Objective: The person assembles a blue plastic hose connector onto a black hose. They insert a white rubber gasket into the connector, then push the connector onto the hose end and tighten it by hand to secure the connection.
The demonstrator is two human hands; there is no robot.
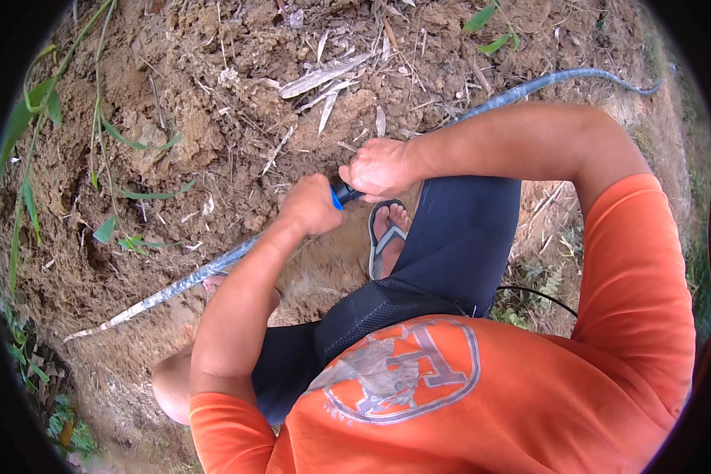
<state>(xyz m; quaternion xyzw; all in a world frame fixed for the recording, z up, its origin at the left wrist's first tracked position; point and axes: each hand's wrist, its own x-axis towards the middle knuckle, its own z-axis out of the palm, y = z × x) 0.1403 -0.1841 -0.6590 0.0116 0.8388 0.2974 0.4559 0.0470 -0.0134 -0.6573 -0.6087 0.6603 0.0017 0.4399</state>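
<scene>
A: Viewing from my remote post, where do I place the central part?

B: I find the black coupling [346, 191], with its blue ring [337, 199], near the middle of the head view, held between two hands over bare soil [205, 150].

A: And the hands?

B: Left hand [309, 205]: curled tight around the blue-ringed end. Right hand [382, 167]: likewise wrapped, knuckles outward, over the black end. I cannot tell how the fingertips sit beneath; they are hidden from me.

A: What runs outward from there?

B: A mottled blue-grey pipe [183, 282]. To the left it passes behind the left forearm [241, 304], tapering to a pale end on the ground; to the right I see it emerge beyond the right forearm [498, 146] and curve away.

A: The surroundings?

B: Near the coupling, a foot in a sandal [374, 251]; closer to me, dark shorts [472, 237] and an orange shirt [545, 395]. Beyond lie dry leaves [328, 77]; green stems [33, 110] hang at left.
</scene>
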